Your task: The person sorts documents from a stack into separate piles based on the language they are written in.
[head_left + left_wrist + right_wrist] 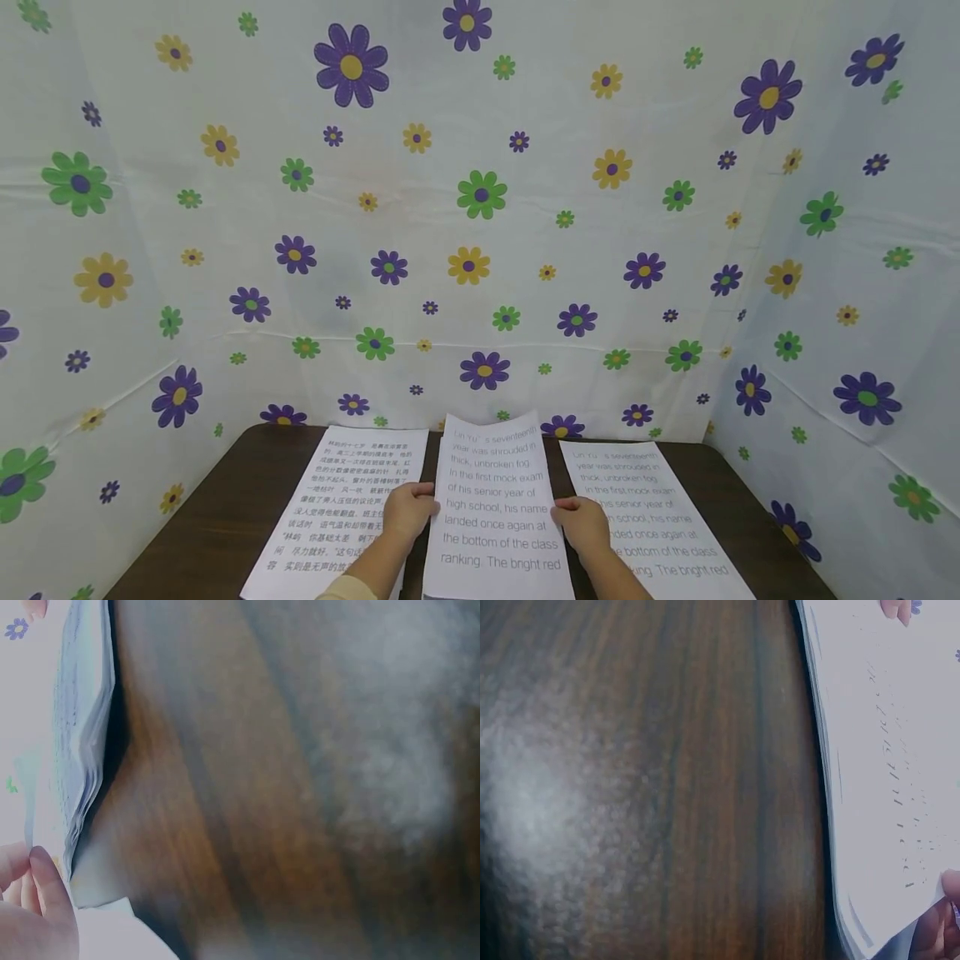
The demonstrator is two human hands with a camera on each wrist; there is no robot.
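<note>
A printed sheet of paper (491, 467) with large English text lies over the middle paper stack (91, 750), its far edge curving upward. My left hand (408, 512) pinches the sheet's left edge between thumb and fingers. On the opposite edge, my right hand (585, 525) pinches it the same way. Layered page edges of the stack show beneath in the left wrist view. In the right wrist view, the thumb and fingers (951, 883) grip the paper at the lower right, and the other hand's fingertips show at the top.
To the left lies a paper stack (341, 483) printed with Chinese characters, partly behind my left forearm. A similar English-text stack (637, 483) lies to the right, partly covered by my right hand. All rest on a dark wooden table (195, 508) against a flower-patterned cloth (420, 225).
</note>
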